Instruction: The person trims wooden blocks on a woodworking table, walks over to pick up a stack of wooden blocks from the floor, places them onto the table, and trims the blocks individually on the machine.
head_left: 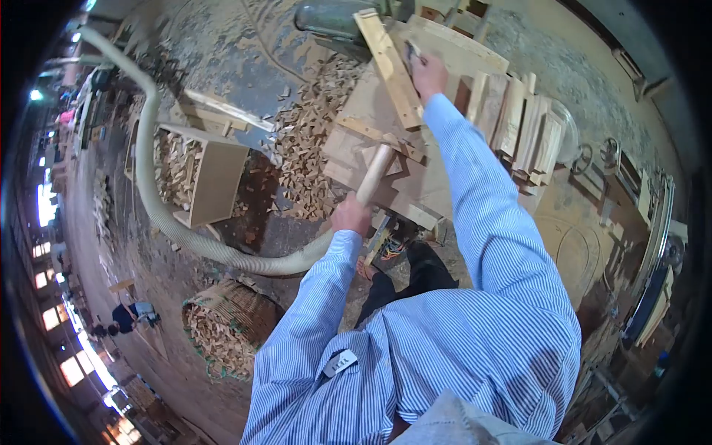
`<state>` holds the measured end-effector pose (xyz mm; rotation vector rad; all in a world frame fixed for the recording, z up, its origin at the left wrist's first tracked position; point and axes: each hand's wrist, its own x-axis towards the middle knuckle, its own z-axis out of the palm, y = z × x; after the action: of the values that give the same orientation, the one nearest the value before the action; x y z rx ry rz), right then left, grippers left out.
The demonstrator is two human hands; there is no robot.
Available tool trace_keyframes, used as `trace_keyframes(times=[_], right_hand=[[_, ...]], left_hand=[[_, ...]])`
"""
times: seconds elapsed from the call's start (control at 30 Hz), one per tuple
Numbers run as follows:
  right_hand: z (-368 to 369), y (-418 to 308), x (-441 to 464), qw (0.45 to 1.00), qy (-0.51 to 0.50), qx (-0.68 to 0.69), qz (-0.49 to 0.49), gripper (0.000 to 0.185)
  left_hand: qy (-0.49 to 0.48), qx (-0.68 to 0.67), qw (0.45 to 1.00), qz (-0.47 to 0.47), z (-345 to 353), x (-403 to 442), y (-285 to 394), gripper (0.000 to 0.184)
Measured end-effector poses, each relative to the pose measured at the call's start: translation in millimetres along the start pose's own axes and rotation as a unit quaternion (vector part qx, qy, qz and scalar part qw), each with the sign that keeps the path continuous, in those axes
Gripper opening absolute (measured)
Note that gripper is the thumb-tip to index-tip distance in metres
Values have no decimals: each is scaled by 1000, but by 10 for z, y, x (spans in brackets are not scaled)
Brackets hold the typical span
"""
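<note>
My left hand (350, 215) is wrapped round the end of a pale ribbed hose (252, 261), where a smooth light tube (374, 175) points up toward the machine table. The tube's open end sits beside a wooden strip (382, 139) on the flat worktop (356, 159). Across the worktop, my right hand (429, 76) is closed beside a long wooden board (391, 70) lying at a slant. A small object (413, 50) shows at the fingertips, too small to name.
Stacked wood pieces (519, 126) lie on the right of the worktop. Wood offcuts (308, 141) heap on the floor to the left. A box of offcuts (215, 174) and a wicker basket (245, 311) stand nearby. Another person (135, 317) is far left.
</note>
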<state>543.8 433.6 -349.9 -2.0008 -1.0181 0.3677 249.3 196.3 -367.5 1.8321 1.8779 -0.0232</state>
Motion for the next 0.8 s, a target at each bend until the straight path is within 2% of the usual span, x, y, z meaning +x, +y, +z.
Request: trace_keyframes(times=[0.07, 0.1, 0.13, 0.17, 0.2, 0.23, 0.3, 0.33, 0.4, 0.43, 0.47, 0.53, 0.6, 0.63, 0.67, 0.73, 0.77, 0.8], right_hand=[[96, 352, -243, 985, -37, 168, -27, 33], [89, 330, -524, 956, -64, 285, -35, 35], [-56, 211, -856, 942, -127, 306, -44, 37], [-147, 92, -1166, 932, -182, 312, -12, 34], [-133, 44, -1424, 921, -210, 325, -49, 28], [-193, -148, -1765, 929, -212, 296, -68, 25], [-299, -311, -2280, 939, -238, 217, -118, 21], [-301, -300, -2465, 939, -262, 166, -147, 21], [-388, -545, -2903, 922, -305, 152, -183, 22], [-411, -665, -3146, 908, -338, 137, -207, 23], [-394, -764, -3379, 893, -356, 135, -241, 24], [-374, -1010, -3875, 843, -422, 118, -313, 25], [-285, -1117, -4333, 805, -464, 134, -345, 27], [-305, -1250, -4500, 774, -512, 126, -350, 27], [-333, -1370, -4638, 746, -554, 114, -352, 27], [-214, -1463, -4781, 735, -530, 106, -409, 27], [-111, -1447, -4798, 735, -499, 94, -449, 27], [14, -1420, -4777, 752, -491, 58, -436, 30]], left_hand=[[-3, -12, 1000, 26, 85, -11, -117, 39], [4, -35, 999, 28, 63, -60, -123, 40], [16, -59, 998, 27, 37, -79, -101, 41], [-16, -57, 998, 11, -39, -98, -96, 42], [1, -87, 996, 36, 40, -103, -198, 42], [-14, -72, 997, 11, -105, -178, -145, 46], [-38, -176, 983, 28, -298, -305, -230, 70], [-20, -183, 983, 16, -265, -370, -358, 70], [77, -391, 912, 99, -135, -503, -660, 72], [71, -507, 856, 78, -201, -617, -738, 67], [15, -676, 732, 83, -72, -600, -906, 57], [12, -803, 595, -27, -417, -1066, -1088, 46], [68, -770, 620, -132, -547, -1433, -1393, 36], [107, -812, 566, -98, -394, -1536, -1608, 33], [124, -811, 564, -96, -292, -1654, -1882, 33], [179, -809, 536, -163, -467, -2127, -2200, 32], [215, -774, 573, -164, -332, -2283, -2502, 33], [249, -736, 608, -165, -84, -2420, -2878, 33]])
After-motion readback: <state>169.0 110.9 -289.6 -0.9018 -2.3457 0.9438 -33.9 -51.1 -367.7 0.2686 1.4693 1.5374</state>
